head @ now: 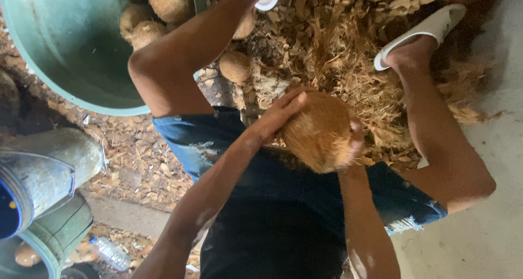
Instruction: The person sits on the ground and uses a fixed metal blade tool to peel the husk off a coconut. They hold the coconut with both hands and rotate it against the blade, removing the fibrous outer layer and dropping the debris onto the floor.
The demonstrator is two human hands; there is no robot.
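Both hands hold one brown hairy coconut (pixel 320 131) between the person's knees. The left hand (pixel 275 117) lies flat on its side, fingers (pixel 289 106) long and close together. The right hand (pixel 354 143) is under the other side (mostly hidden), with its fingers curled on the shell. Dry husk bits (pixel 348 50) cover the ground. A green tub (pixel 71 45) with more coconuts (pixel 144 26) stands near.
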